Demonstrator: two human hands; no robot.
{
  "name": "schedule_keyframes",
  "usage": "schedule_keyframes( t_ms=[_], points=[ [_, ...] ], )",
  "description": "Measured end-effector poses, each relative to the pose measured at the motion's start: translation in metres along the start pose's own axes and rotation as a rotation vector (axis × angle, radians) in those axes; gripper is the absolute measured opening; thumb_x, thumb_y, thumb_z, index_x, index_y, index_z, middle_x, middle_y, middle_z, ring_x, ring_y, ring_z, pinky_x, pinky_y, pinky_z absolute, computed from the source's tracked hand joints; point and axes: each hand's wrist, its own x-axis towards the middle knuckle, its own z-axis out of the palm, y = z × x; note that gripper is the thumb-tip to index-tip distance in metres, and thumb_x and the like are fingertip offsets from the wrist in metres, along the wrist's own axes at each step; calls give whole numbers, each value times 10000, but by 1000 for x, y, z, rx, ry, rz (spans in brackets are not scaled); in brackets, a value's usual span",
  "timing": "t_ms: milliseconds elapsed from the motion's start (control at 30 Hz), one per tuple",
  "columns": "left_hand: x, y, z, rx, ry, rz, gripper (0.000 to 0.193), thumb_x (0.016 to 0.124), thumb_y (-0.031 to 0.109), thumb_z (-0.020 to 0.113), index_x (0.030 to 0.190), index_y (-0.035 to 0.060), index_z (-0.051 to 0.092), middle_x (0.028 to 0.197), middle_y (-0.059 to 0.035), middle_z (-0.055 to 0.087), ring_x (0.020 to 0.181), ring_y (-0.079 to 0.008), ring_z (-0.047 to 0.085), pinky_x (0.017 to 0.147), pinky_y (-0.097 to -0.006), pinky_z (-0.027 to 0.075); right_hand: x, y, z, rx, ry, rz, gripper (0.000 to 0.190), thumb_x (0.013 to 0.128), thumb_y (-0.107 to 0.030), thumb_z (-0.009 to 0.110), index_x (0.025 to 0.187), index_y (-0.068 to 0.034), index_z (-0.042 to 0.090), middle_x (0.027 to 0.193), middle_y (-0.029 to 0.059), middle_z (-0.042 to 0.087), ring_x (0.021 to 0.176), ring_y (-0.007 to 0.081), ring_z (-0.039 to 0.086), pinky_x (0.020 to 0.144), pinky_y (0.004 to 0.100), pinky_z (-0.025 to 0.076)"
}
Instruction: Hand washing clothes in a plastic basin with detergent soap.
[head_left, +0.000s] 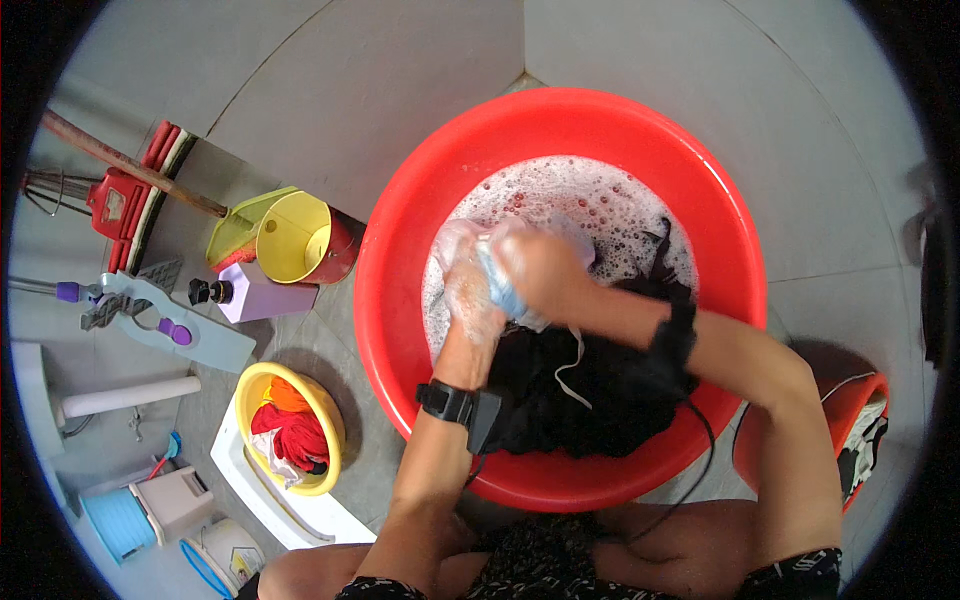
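Observation:
A large red plastic basin holds foamy water in front of me. Above the suds, my left hand, coated in foam, grips a wet pale garment with light blue, white and pinkish parts. My right hand is closed on the same garment from the other side; it is blurred, and its fingers are partly hidden. Dark wet clothing fills the near part of the basin below both forearms. A thin white cord lies over that clothing.
On the left stand a yellow basket of clothes, a lilac bottle, a yellow-lined bucket, mop heads and a pale blue flat mop. An orange-red bucket with cloth is at right. Grey walls rise behind the basin.

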Motion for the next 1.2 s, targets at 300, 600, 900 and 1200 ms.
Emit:
schedule_keyframes(
  t_ms=[300,600,900,1200],
  points=[
    [-10,-3,2,129,-79,187,131,904,163,481,985,67,519,932,-76,578,788,-206,588,695,-347,512,56,30,-28,-61,77,-253,337,868,-277,492,721,7,599,712,193,611,714,420,578,652,472,449],
    [-31,8,43,1108,-426,304,427,734,223,712,1058,24,519,962,-59,574,879,-154,547,772,-311,458,53,39,-51,876,-189,312,369,842,-360,570,828,5,620,692,124,617,636,215,588,611,366,453],
    [-25,21,30,686,-383,334,330,721,5,596,1043,-36,535,1050,-102,587,956,-197,572,854,-327,455,30,73,-76,629,-451,-47,564,856,-509,493,1177,-45,517,1077,141,582,938,233,550,803,372,440],
    [-10,28,14,92,-371,225,444,832,142,447,1243,-26,434,1229,-157,513,1134,-283,491,1008,-416,360,1,89,-54,1349,-540,664,585,846,-485,530,1217,-34,505,1154,129,554,1072,254,514,874,442,437]
  ],
)
